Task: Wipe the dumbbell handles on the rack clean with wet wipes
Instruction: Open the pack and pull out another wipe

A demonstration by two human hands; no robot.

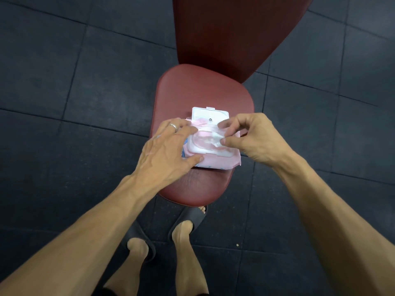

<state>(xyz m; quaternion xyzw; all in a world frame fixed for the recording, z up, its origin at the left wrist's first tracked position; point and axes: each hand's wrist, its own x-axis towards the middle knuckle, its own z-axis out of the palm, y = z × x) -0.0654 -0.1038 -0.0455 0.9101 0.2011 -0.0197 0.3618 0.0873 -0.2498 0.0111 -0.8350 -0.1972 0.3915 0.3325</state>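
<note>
A pink pack of wet wipes point(215, 164) lies on the dark red seat pad point(196, 186) of a gym bench. Its white flip lid point(210, 115) stands open at the far side. My left hand point(168, 150) presses flat on the pack's left half, a ring on one finger. My right hand point(250, 135) pinches the white wipe point(213, 142) that sticks out of the opening, thumb and forefinger closed on it. No dumbbells or rack are in view.
The bench's red backrest point(230, 33) rises beyond the seat. Dark rubber floor tiles point(64, 82) surround the bench. My feet in dark slippers point(192, 218) stand just below the seat's near edge.
</note>
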